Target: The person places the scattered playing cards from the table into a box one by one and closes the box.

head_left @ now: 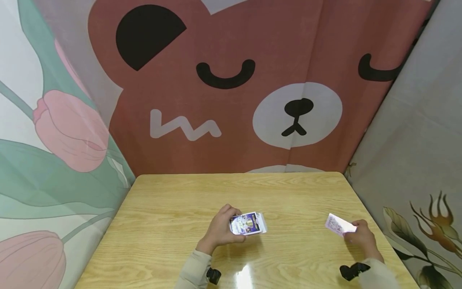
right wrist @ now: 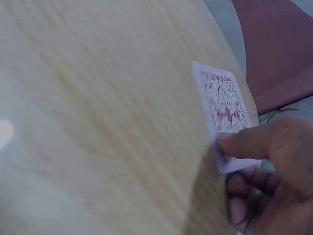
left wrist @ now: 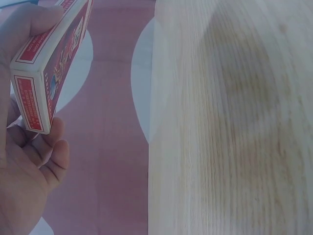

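Observation:
My left hand [head_left: 220, 228] grips a playing card box [head_left: 245, 224] over the middle of the table. Toward the head camera the box turns a purple and white printed face, with a pale flap at its right end. Red and white panels of the box [left wrist: 49, 63] show in the left wrist view, where the thumb lies along its edge. Off to the right, my right hand [head_left: 363, 239] pinches a playing card [head_left: 337, 224] between thumb and fingers. A red and grey pattern inside a pale border covers the visible side of the card [right wrist: 222, 103].
The light wooden table [head_left: 166, 200] reaches back to a curtain [head_left: 231, 152] with a large brown bear print. Floral cloth [head_left: 72, 180] hangs on the left, and a grey cloth [head_left: 426, 152] on the right. A bright reflection lies near the table's front.

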Demonstrator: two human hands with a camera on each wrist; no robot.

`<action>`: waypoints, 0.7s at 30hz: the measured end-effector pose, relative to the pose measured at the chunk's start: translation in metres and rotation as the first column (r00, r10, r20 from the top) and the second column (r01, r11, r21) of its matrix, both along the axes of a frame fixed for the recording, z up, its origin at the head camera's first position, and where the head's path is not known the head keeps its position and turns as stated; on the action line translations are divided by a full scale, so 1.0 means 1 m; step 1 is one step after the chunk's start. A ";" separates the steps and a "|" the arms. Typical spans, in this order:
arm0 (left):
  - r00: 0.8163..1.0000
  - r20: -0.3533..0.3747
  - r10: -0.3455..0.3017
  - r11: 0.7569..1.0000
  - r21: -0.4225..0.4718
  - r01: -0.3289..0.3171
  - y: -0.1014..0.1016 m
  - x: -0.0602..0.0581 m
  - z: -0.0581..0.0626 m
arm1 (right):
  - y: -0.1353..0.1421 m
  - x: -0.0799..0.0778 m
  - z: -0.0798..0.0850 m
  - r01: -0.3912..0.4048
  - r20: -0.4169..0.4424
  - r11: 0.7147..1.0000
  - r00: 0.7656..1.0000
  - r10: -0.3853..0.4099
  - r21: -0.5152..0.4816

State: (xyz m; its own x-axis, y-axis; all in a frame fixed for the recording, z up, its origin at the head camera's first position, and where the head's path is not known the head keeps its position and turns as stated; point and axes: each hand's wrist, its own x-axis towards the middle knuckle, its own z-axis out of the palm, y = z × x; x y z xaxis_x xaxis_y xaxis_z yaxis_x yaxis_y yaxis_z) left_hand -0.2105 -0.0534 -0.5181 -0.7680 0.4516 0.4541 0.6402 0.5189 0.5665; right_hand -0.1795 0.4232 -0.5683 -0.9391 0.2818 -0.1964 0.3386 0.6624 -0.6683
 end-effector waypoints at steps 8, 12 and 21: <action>1.000 0.012 0.000 1.000 0.000 0.000 -0.001 0.000 0.000 | -0.012 0.008 -0.009 0.134 -0.217 0.986 0.964 -0.153 -0.103; 1.000 0.024 0.002 1.000 -0.001 -0.002 0.000 0.000 0.000 | -0.018 0.008 -0.010 0.209 -0.214 0.934 0.937 -0.276 -0.291; 0.999 0.044 -0.002 1.000 0.007 0.002 0.000 0.002 0.003 | -0.033 0.011 -0.003 0.297 -0.233 0.820 0.861 -0.451 -0.489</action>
